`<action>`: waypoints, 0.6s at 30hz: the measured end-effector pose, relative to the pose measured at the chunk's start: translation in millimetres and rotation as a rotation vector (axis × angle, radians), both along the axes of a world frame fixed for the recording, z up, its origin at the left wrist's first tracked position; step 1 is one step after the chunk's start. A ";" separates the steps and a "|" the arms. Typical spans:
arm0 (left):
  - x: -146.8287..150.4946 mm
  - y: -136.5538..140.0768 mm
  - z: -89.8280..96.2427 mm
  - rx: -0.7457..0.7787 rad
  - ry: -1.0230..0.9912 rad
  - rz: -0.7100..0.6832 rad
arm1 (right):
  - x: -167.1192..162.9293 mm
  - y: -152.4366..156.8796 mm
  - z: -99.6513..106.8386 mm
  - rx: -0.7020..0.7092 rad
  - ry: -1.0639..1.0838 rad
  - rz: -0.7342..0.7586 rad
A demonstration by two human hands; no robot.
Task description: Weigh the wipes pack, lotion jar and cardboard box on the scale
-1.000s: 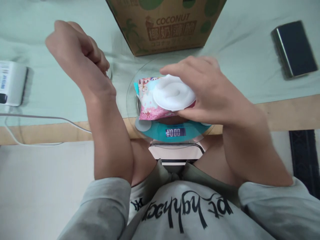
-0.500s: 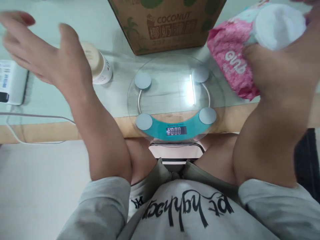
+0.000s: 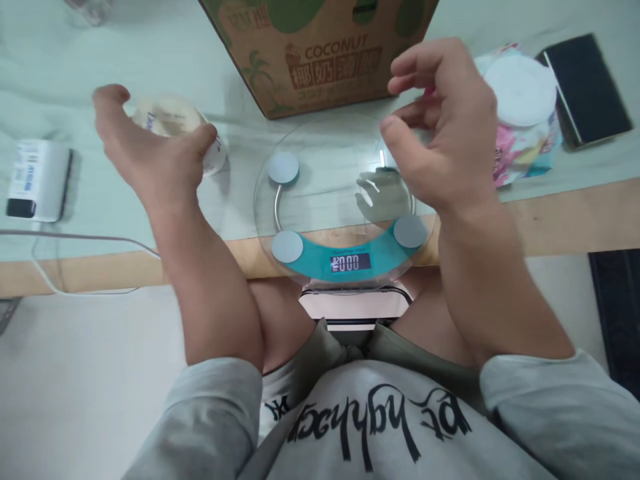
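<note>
A round glass scale (image 3: 330, 193) lies at the table's front edge, its teal band lit with a display that reads zeros. My left hand (image 3: 155, 147) is at a white jar (image 3: 167, 115) left of the scale, fingers spread around its near side; I cannot tell whether it touches. My right hand (image 3: 443, 127) hovers above the scale's right side, fingers curved and apart with nothing in them, its reflection in the glass. Partly behind it lies a pink and blue packet (image 3: 530, 153) with a white lid (image 3: 521, 90).
A brown cardboard coconut box (image 3: 320, 60) stands behind the scale. Beside the packet is a dark flat rectangular object (image 3: 587, 90). A white power bank (image 3: 40, 180) with a cable (image 3: 90, 233) sits at the left. A tablet-like object (image 3: 355, 305) rests between my thighs.
My right hand has left the packet and moved left over the scale. The packet now lies at the right. My left hand has moved right and down, closer to the jar.
</note>
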State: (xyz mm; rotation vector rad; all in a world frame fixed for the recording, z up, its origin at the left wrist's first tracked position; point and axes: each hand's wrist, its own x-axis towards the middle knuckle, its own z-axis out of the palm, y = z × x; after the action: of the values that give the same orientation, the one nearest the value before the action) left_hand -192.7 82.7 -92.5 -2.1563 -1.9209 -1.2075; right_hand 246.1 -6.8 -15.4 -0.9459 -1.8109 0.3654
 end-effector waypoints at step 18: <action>200.0 -105.2 115.3 -0.287 0.182 -0.833 | -3.7 3.8 5.1 -0.143 0.294 -0.189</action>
State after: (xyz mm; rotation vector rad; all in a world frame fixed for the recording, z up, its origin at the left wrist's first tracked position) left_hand 7.3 -22.5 22.8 -3.2424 -1.1802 -0.7323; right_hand 242.4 -3.0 -10.3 -1.0918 -1.4316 0.4929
